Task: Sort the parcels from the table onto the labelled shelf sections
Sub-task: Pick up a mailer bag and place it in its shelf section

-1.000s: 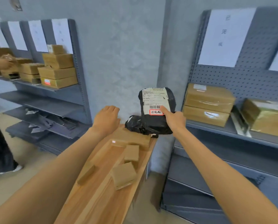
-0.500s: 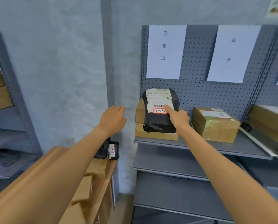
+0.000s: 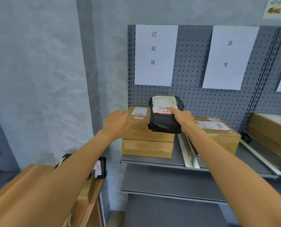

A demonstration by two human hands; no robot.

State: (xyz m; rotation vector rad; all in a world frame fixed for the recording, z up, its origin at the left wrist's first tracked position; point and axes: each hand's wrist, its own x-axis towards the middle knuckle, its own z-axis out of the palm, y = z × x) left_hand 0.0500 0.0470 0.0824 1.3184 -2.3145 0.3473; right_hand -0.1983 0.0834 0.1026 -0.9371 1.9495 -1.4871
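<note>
the right hand (image 3: 183,117) holds the black parcel (image 3: 165,117) with the thumb on its white label, and the parcel is above the top of two stacked cardboard boxes (image 3: 146,136) on the grey shelf (image 3: 153,161), under the left paper sign (image 3: 155,54); i cannot tell if it already touches the box. the left hand (image 3: 117,123) is flat with relaxed straight fingers, holds nothing, and is at the left edge of the upper box. another black parcel (image 3: 100,167) lies on the wooden table (image 3: 94,190) at lower left, partly hidden by the left arm.
</note>
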